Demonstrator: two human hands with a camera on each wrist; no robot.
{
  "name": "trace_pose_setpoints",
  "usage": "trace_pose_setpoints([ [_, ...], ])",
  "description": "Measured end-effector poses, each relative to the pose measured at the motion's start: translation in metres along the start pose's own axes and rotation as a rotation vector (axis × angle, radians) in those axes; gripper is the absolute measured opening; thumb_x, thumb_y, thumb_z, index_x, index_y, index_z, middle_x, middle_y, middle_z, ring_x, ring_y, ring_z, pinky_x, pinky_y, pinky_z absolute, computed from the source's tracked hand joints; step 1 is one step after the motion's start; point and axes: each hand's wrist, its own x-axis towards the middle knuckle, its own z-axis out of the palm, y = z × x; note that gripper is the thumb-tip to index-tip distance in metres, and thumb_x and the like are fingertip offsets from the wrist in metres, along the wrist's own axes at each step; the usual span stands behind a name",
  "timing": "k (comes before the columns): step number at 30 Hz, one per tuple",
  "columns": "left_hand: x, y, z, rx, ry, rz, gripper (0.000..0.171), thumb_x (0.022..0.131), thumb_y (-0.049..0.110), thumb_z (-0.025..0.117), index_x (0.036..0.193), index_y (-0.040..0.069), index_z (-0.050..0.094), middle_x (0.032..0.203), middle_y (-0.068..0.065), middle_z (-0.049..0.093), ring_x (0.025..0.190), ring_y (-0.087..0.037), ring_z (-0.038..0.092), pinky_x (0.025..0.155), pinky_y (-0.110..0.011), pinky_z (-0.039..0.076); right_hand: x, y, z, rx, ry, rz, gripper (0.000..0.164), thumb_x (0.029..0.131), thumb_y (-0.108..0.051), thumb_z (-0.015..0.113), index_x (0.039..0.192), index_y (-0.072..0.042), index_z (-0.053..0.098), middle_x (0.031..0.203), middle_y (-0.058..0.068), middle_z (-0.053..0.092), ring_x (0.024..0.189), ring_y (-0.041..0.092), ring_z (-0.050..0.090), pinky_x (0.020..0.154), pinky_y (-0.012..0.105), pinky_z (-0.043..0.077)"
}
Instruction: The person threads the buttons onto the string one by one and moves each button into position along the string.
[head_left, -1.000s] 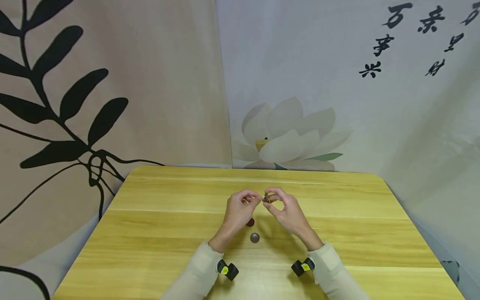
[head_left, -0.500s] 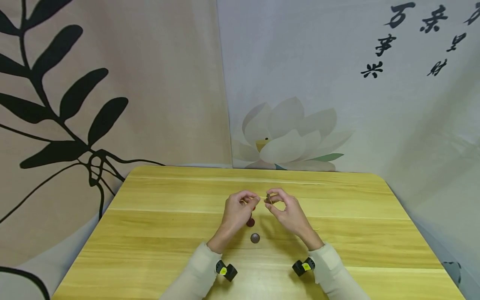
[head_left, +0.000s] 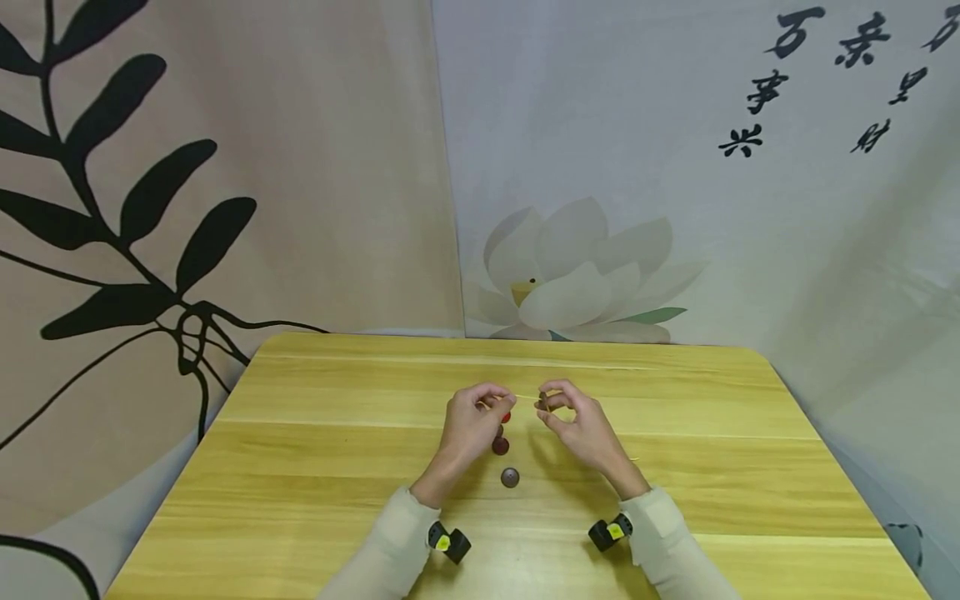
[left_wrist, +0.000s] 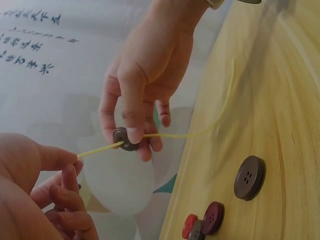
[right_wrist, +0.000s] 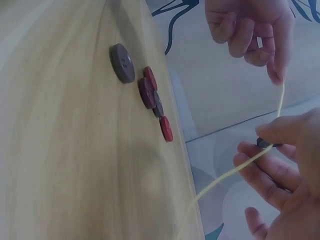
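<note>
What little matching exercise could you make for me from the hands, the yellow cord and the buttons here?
Column one:
1. Left hand
2. Right hand
3. Yellow cord
4. Grey-brown button nearest the person

Column two:
A. lies on the table
B. grips a dark button
C. spans the gap between the hands
D. pinches the cord

Pairs: 1-D, 2-B, 3-C, 4-A

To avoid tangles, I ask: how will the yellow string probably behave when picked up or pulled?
The yellow string is probably floppy: its free length curves beyond the held button. Pulled, it likely straightens: the stretch from button to left hand looks straight. Being thin, it should be light.
</note>
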Motion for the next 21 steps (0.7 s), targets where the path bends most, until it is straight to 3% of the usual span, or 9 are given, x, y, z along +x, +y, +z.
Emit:
trace_pose_setpoints([
  [6, 0.0, 0.0, -0.001, 0.003, -0.001, -0.014, 0.011, 0.092, 0.021, 0.07, 0.093, 0.012, 0.075, 0.082, -0.01, 0.066, 0.053, -0.012, 0.055, 0.048, -0.023, 0.041, -0.002, 0.002, -0.003, -0.014, -0.02, 0.013, 0.03, 0.091, -0.006, 0.071, 0.117, -0.016, 0.059, 0.101, 0.014, 0.074, 0.101, 0.026, 0.068, 0.096, 0.063, 0.043],
  [11, 0.0, 0.0, -0.002, 0.018, 0.009, -0.016, 0.011, 0.092, 0.022, 0.07, 0.092, 0.012, 0.075, 0.079, -0.003, 0.064, 0.056, -0.011, 0.054, 0.05, -0.023, 0.041, -0.003, 0.004, -0.005, -0.025, -0.034, 0.014, 0.031, 0.09, -0.003, 0.071, 0.117, -0.014, 0.059, 0.101, 0.014, 0.074, 0.1, 0.026, 0.068, 0.097, 0.063, 0.042],
  [21, -0.001, -0.001, -0.004, 0.015, 0.013, -0.023, 0.011, 0.091, 0.022, 0.071, 0.091, 0.012, 0.075, 0.079, -0.003, 0.064, 0.058, -0.013, 0.052, 0.05, -0.024, 0.04, -0.005, 0.016, -0.008, -0.04, -0.062, 0.052, 0.029, 0.09, -0.003, 0.07, 0.117, -0.007, 0.059, 0.102, 0.012, 0.074, 0.1, 0.025, 0.067, 0.1, 0.067, 0.036],
])
